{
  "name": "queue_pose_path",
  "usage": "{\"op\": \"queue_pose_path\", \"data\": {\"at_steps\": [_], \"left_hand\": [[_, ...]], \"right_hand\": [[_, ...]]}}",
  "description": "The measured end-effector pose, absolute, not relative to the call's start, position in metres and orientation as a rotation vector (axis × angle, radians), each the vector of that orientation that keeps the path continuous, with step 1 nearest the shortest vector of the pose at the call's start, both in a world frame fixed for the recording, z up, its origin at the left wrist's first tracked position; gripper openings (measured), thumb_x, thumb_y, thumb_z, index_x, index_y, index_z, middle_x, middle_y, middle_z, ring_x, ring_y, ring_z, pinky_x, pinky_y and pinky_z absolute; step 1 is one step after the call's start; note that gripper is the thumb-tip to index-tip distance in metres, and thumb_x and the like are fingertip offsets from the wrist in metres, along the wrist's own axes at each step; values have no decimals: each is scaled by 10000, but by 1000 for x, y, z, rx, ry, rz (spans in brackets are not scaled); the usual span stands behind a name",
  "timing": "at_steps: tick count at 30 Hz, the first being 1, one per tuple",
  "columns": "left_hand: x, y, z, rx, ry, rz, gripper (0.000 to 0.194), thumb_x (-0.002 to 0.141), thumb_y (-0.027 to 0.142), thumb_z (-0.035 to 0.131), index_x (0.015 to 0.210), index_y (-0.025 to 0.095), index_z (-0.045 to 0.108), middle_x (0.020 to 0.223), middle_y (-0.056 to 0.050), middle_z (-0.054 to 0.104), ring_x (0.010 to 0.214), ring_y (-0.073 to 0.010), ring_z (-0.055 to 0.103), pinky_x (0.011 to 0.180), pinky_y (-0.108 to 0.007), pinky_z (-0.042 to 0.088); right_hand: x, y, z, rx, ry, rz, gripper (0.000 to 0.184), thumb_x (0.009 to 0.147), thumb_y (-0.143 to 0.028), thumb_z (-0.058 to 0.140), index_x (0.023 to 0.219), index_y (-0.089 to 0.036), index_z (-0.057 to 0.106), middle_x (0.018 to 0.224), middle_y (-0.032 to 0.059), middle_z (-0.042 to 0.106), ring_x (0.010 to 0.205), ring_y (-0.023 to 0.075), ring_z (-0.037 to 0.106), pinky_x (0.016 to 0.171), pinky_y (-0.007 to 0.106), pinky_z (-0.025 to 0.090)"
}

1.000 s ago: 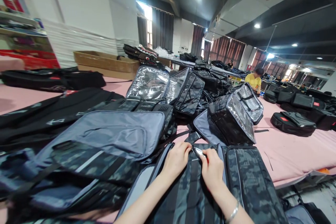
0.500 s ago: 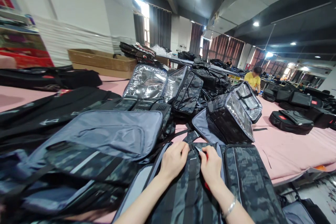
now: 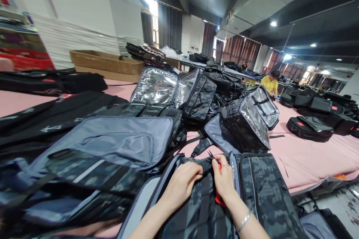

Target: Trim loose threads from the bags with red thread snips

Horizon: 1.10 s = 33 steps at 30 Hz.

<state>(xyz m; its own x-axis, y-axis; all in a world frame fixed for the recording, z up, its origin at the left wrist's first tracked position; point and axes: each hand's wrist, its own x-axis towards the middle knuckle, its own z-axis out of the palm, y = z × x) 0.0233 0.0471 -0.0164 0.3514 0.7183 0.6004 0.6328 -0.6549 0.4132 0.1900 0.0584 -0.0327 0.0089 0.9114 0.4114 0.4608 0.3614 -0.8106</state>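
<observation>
A dark camouflage backpack (image 3: pixel 193 209) lies opened out in front of me, its grey-lined flap spread to the left and a camouflage panel (image 3: pixel 263 183) to the right. My right hand (image 3: pixel 223 177) is closed around red-handled scissors (image 3: pixel 220 198), whose dark pointed tips stick up past the fingers near the bag's top edge. Across from it, my left hand (image 3: pixel 183 179) rests on the upper part of the bag with bent fingers closed on its fabric. A shoulder strap (image 3: pixel 202 145) lies just beyond the hands.
Another opened bag with grey lining (image 3: pixel 126 142) is at left. Silver-lined cooler bags (image 3: pixel 246 119) stand behind. A cardboard box (image 3: pixel 106 63) sits farther back on the pink-covered table (image 3: pixel 303 160). Black bags (image 3: pixel 310 129) lie at right; a person in yellow (image 3: pixel 269 83) is beyond.
My left hand has drawn slightly down and away from the scissors, its fingers bending over the bag. The right hand has turned, so the scissor tips now point up and the red handles show more.
</observation>
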Motion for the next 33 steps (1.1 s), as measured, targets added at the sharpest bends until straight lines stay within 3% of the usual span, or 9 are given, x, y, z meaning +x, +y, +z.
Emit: {"op": "queue_pose_path", "data": {"at_steps": [5, 8, 10, 12, 16, 20, 27, 33], "left_hand": [[5, 12, -9, 2414, 1132, 1350, 105, 822, 214, 489, 757, 220, 571, 755, 6, 640, 741, -139, 586, 718, -262, 443], [-4, 4, -17, 2348, 1262, 1521, 79, 805, 221, 529, 806, 241, 606, 800, 10, 672, 786, -153, 613, 753, -286, 446], [-5, 4, -24, 2316, 1284, 1570, 90, 809, 215, 532, 829, 246, 615, 817, 7, 679, 796, -153, 622, 756, -286, 454], [-3, 5, -28, 2301, 1268, 1599, 94, 814, 207, 532, 838, 244, 615, 829, 5, 680, 804, -150, 625, 759, -282, 460], [6, 6, -30, 2312, 1191, 1650, 111, 823, 180, 519, 844, 240, 610, 825, 1, 677, 818, -145, 626, 756, -273, 472], [8, 4, -31, 2355, 1189, 1654, 128, 819, 149, 512, 842, 233, 606, 816, -5, 674, 816, -145, 623, 760, -276, 477], [8, 1, -36, 2331, 1179, 1634, 144, 815, 141, 502, 851, 222, 615, 837, -18, 673, 842, -144, 627, 761, -255, 498], [6, -3, -38, 2085, 1217, 1662, 133, 825, 169, 493, 830, 208, 621, 860, -37, 678, 836, -153, 639, 770, -276, 517]], "right_hand": [[199, 61, -36, -1230, -1472, 625, 259, 885, -392, 389, 962, -205, 550, 926, 38, 635, 838, 163, 582, 766, 274, 411], [196, 58, -37, -1109, -1257, 793, 335, 870, -477, 390, 942, -190, 548, 784, 23, 604, 629, 126, 538, 574, 227, 407], [191, 50, -34, -1017, -1178, 985, 391, 844, -526, 416, 968, -179, 548, 638, -23, 528, 446, 84, 403, 425, 197, 309], [185, 40, -30, -974, -1216, 1146, 398, 782, -519, 527, 965, -170, 582, 572, -49, 477, 406, 66, 327, 394, 190, 257], [176, 20, -22, -982, -1385, 1251, 278, 651, -398, 687, 805, -167, 675, 624, -15, 570, 529, 101, 463, 497, 209, 367], [170, 14, -21, -1046, -1399, 1245, 194, 583, -333, 716, 656, -160, 666, 607, -7, 595, 547, 119, 491, 531, 228, 395], [167, 16, -25, -1117, -1438, 1120, 140, 645, -249, 616, 560, -153, 561, 545, -34, 499, 543, 97, 410, 536, 219, 337], [177, 16, -19, -1047, -1220, 1251, 314, 730, -460, 568, 616, -184, 468, 471, -85, 297, 420, 65, 238, 405, 197, 231]]}}
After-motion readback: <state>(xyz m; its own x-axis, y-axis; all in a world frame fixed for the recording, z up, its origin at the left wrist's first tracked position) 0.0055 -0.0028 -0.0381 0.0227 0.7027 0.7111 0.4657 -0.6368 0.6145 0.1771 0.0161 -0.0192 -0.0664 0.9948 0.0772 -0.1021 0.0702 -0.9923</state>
